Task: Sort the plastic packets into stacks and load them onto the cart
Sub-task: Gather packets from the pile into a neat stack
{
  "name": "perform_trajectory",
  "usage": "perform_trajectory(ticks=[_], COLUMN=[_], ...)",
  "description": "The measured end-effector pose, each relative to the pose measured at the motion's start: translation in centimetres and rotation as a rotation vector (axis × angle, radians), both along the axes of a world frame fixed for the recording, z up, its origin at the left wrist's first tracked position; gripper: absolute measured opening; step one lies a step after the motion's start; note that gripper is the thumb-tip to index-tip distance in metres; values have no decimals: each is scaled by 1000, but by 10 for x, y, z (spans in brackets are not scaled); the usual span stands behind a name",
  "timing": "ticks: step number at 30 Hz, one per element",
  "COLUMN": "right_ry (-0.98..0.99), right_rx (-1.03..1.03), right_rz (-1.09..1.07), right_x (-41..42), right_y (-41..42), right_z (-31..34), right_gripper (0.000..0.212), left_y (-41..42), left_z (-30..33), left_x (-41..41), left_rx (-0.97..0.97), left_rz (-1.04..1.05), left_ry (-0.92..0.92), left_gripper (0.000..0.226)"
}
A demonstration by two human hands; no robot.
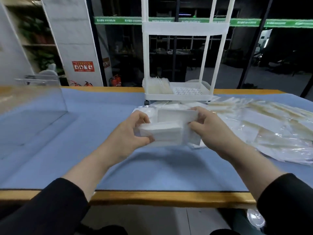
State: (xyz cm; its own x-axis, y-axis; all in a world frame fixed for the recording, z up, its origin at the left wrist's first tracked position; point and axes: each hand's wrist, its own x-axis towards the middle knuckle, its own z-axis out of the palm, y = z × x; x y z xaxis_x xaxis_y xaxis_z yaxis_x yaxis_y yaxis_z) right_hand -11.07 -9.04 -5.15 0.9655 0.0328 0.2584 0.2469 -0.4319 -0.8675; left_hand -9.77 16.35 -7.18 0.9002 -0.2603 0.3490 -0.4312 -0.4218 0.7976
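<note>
A stack of white plastic packets (165, 130) is held above the blue mat at the middle of the table. My left hand (133, 131) grips its left end and my right hand (210, 128) grips its right end, thumb on the near side. A white cart (179, 92) stands on the table just behind, its bottom tray holding a stack of yellowish packets (159, 86) at the left side. A loose heap of clear packets (271, 126) with pale contents spreads over the table to the right.
A clear acrylic box (32, 106) sits at the left of the blue mat (101, 133). The table's wooden front edge (169, 198) runs below my arms. Dark shelving and fire extinguishers (116, 80) stand beyond the table.
</note>
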Motion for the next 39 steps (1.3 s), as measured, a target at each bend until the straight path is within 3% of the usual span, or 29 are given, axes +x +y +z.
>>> perform_trajectory(ticks=[3, 6, 9, 10, 13, 16, 19, 22, 25, 32, 34, 37, 39], right_ry=[17, 13, -64, -71, -107, -168, -199, -266, -254, -215, -228, -244, -255], right_rx=[10, 80, 43, 0, -60, -42, -131, -170, -254, -248, -194, -151, -172], right_rz=[92, 111, 103, 102, 122, 131, 95, 62, 125, 160, 148, 122, 131], right_x=[1, -3, -2, 0, 0, -2, -2, -5, -8, -9, -10, -14, -18], right_y=[35, 48, 49, 48, 47, 49, 52, 52, 53, 50, 45, 29, 18], right_z=[-16, -29, -31, -35, -45, -49, -48, -49, -52, -52, -47, -36, -33], right_gripper=[27, 31, 14, 16, 46, 46, 46, 55, 58, 52, 52, 55, 56], left_y=[13, 13, 7, 6, 5, -2, -13, -19, -19, -21, -15, -7, -14], left_z=[-12, -24, -28, -30, -28, -21, -22, -27, -27, -27, -25, -21, -15], left_x=[-6, -9, -8, -7, -8, -11, -9, -7, -8, -12, -15, -15, -15], left_rx=[-112, -92, -69, -81, -172, -391, -478, -465, -420, -372, -383, -48, 115], left_rz=[91, 171, 201, 192, 96, 112, 287, 386, 335, 232, 127, 59, 43], left_ry=[95, 138, 79, 87, 159, 196, 141, 81, 52, 74, 147, 137, 109], left_gripper=[61, 83, 66, 63, 57, 29, 24, 16, 8, 18, 33, 44, 39])
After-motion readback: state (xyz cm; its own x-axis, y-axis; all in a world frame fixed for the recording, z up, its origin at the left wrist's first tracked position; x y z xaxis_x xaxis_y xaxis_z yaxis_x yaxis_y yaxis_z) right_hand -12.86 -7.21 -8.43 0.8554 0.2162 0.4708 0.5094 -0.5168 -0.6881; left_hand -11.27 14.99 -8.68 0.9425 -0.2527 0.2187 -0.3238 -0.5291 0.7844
